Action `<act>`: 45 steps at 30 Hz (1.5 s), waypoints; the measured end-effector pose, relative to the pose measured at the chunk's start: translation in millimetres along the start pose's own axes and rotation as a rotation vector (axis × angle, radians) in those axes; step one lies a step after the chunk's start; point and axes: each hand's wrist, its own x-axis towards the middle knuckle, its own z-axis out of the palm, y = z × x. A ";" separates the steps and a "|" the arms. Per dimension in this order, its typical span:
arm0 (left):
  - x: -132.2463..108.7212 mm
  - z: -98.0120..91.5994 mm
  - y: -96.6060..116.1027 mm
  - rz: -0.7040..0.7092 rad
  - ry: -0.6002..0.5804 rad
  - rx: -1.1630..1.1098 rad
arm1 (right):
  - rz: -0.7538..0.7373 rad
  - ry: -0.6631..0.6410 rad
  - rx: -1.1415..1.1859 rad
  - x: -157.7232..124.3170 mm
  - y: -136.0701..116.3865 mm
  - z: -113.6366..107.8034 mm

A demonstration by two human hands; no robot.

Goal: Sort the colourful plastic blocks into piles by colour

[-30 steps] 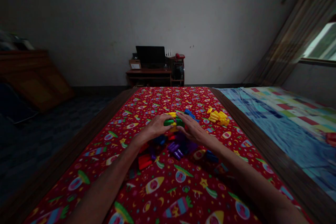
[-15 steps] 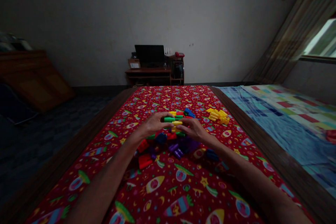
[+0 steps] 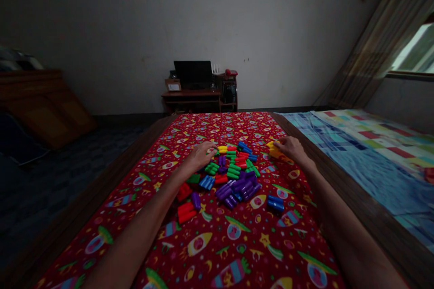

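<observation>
My left hand [image 3: 202, 155] is at the left edge of a loose heap of plastic building blocks, its fingers closed around a green block [image 3: 216, 151] that is mostly hidden. Off to the right, my right hand [image 3: 292, 148] is over a small group of yellow blocks [image 3: 277, 153], thumb and fingers closed on a yellow block [image 3: 270, 144]. Between the hands lie green blocks [image 3: 233, 170], purple blocks [image 3: 249, 185], red blocks [image 3: 241, 160] and a blue block [image 3: 207, 183]. Nearer to me are a red block [image 3: 186, 212] and another blue block [image 3: 275, 203].
A red patterned cloth [image 3: 233, 239] covers the long table, whose dark wooden edge [image 3: 305, 153] shows on both sides. A bed with a blue sheet [image 3: 352, 176] is to the right. Against the far wall stands a desk with a monitor [image 3: 193, 73].
My right hand has moved right with a yellow block, from the middle of the heap to the yellow group. My left hand has shifted slightly left, uncovering more blocks.
</observation>
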 end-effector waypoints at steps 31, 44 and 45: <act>-14.4 10.4 -17.1 -0.119 -0.076 0.252 | -0.076 0.192 0.009 -2.2 7.5 11.8; -7.2 5.6 -18.0 -0.134 -0.029 0.250 | -0.295 0.154 0.164 -19.0 -35.9 -10.6; -5.3 3.8 -13.8 -0.157 0.005 0.178 | -0.367 0.114 0.209 -26.1 -47.9 -11.2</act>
